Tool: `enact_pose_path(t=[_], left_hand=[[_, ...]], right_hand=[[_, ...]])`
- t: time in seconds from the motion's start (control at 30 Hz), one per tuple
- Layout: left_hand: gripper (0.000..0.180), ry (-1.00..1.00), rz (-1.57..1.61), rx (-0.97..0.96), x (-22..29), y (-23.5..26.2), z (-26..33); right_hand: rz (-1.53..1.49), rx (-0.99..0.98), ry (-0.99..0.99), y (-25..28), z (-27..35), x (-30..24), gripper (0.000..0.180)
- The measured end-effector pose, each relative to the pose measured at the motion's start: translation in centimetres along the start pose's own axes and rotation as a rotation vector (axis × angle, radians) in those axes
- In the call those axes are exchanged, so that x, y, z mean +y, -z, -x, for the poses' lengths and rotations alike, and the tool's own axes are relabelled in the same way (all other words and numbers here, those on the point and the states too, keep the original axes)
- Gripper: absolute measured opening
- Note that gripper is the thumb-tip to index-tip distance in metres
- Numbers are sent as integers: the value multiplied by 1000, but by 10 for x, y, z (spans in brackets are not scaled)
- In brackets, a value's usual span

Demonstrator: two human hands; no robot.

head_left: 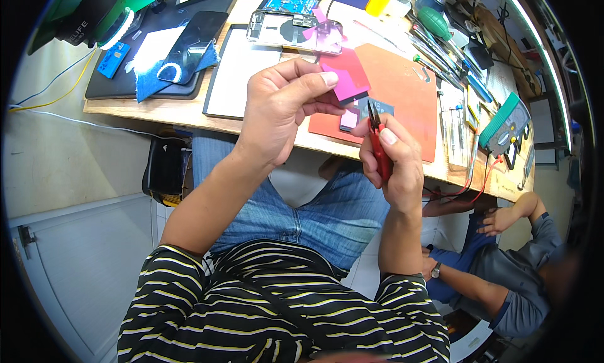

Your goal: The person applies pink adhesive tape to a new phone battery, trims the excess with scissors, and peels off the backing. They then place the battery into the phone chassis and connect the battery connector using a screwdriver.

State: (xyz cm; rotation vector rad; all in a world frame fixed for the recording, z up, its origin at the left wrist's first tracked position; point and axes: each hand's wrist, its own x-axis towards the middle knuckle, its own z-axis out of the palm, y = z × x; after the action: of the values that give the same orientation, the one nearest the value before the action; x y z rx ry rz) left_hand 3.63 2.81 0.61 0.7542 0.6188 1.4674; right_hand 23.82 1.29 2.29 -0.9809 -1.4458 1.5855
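Pinched between thumb and fingers, a bright pink film hangs from my left hand above the front part of an orange mat. A dark strip shows along the film's lower edge; I cannot tell what it belongs to. My right hand is wrapped round small red-handled pliers. Their thin dark jaws point up and sit close to the film's lower right corner, seemingly apart from it. Behind the jaws, a dark flat piece with pale print lies on the mat, beside a small pink-faced piece.
Behind my left hand lies an opened phone housing with pink tabs. A dark phone rests on a black pad to the left. Screwdrivers, a yellow bottle and a green multimeter stand rightward. Another person sits at right.
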Motion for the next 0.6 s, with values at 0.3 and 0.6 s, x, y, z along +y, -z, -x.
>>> enact_pose_path(t=[0.3,0.6], left_hand=[[10,-44,-53,15,-8,-6,2],[10,-42,-36,34,-7,-7,3]], right_hand=[[-10,1,-11,-3,-4,0,37],[-40,20,-2,-7,-9,0,38]])
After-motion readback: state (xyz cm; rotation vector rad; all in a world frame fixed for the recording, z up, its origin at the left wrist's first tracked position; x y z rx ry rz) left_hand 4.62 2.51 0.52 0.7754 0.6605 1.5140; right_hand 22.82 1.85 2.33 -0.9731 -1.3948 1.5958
